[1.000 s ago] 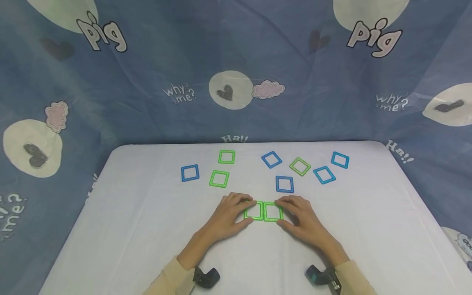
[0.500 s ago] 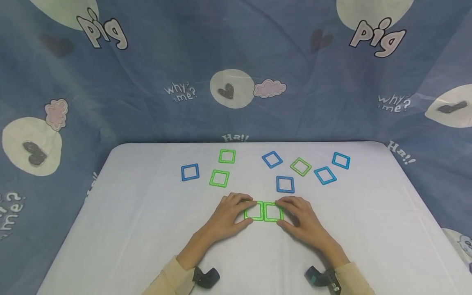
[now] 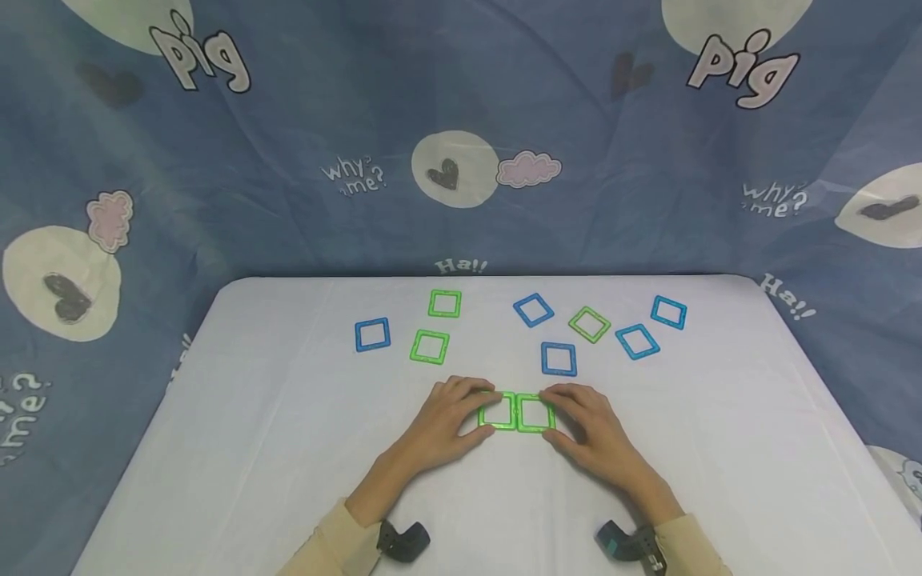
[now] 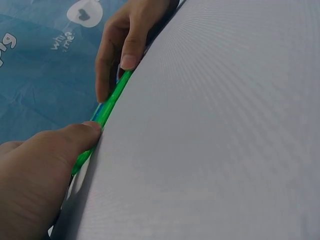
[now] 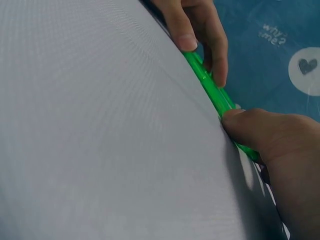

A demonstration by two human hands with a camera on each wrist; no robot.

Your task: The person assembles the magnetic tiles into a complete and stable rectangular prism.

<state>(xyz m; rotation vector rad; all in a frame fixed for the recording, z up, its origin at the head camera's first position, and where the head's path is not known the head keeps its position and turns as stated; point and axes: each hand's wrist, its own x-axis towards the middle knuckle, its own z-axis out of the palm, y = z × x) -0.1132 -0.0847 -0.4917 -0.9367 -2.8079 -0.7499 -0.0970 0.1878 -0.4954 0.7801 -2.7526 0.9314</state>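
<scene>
Left green square (image 3: 505,427) meets right green square (image 3: 534,430)
My left hand (image 3: 452,417) and right hand (image 3: 593,424) pinch one each; I should press evenly, keeping flush.

At the bottom of the frame, left of centre, a loose beige left sleeve (image 3: 337,538) bears a black, elbow-shaped left wrist device (image 3: 405,543). Towards lower right, a matching beige right sleeve (image 3: 690,546) meets a similar dark right wrist device (image 3: 625,542), marked by a teal patch (image 3: 611,547).
</scene>
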